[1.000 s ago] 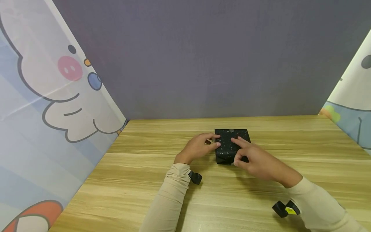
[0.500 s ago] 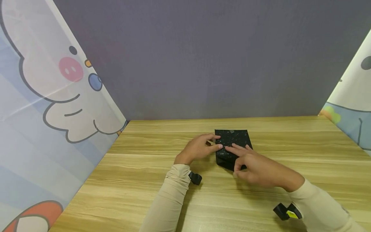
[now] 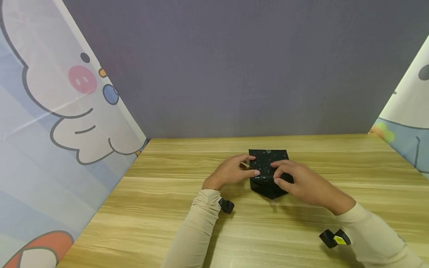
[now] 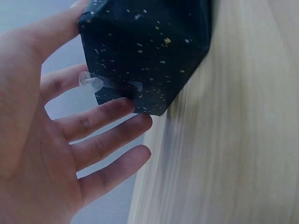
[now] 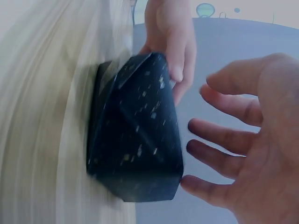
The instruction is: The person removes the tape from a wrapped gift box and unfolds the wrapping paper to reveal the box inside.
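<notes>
A box wrapped in black speckled paper lies on the table. At its near side a pointed paper flap slants out, with clear tape hanging from its tip. My left hand rests at the box's left edge, thumb and index finger on top. In the left wrist view its other fingers are spread near the end face, beside a taped tab that sticks up. My right hand is over the box's right part. Its thumb and index tips are close together, and nothing shows between them. The right wrist view shows the folded near side.
The wood-grain table stretches out around the box. Behind it stands a grey panel. Cartoon-printed sheets line the left and right sides. Each sleeve carries a black wrist camera.
My right thumb and index finger have left the near edge and come up over the top. The near flap now juts further out and down. My left thumb slid slightly right.
</notes>
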Action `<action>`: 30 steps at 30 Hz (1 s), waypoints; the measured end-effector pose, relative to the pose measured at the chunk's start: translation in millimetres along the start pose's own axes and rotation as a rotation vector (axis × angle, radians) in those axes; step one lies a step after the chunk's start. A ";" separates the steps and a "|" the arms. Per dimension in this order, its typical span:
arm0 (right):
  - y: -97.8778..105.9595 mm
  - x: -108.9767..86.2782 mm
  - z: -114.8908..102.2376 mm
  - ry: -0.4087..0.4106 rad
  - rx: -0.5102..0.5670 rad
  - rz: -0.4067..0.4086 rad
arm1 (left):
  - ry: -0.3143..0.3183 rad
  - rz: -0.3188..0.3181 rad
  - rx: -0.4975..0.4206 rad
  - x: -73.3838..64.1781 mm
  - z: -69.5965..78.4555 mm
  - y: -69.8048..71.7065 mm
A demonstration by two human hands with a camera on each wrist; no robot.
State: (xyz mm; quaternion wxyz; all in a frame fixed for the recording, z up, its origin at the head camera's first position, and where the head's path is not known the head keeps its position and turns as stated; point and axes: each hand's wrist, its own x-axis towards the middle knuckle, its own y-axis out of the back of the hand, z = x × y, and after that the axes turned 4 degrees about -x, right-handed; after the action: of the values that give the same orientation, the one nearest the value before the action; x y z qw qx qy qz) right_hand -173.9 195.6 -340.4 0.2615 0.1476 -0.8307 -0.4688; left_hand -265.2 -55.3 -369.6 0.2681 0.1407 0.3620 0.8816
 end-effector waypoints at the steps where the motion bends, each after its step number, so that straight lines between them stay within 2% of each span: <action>1: 0.0 -0.3 2.3 0.001 -0.012 0.015 | -0.001 -0.005 -0.009 0.5 0.0 -0.2; 10: -6.0 -2.7 23.8 -0.033 -0.134 0.067 | 0.004 -0.027 -0.063 1.8 4.5 1.7; 17: -6.4 -1.9 24.4 -0.036 -0.250 0.031 | -0.034 -0.022 -0.084 -1.0 0.9 7.3; 20: -6.2 -2.3 21.5 -0.042 -0.280 0.034 | -0.018 -0.005 -0.093 -2.9 -0.1 10.2; 24: -7.2 -1.9 18.9 -0.021 -0.321 0.086 | 0.016 0.039 -0.103 -3.4 -2.7 12.5; 30: -8.0 -2.2 20.7 0.015 -0.320 0.158 | 0.036 0.111 -0.008 -2.5 -4.0 13.6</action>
State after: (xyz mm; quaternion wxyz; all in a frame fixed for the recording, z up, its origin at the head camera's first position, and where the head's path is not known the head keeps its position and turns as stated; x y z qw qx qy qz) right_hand -183.9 207.1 -356.7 0.3239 0.0420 -0.7525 -0.5719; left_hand -269.9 -67.1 -362.8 0.2128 0.1437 0.3548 0.8990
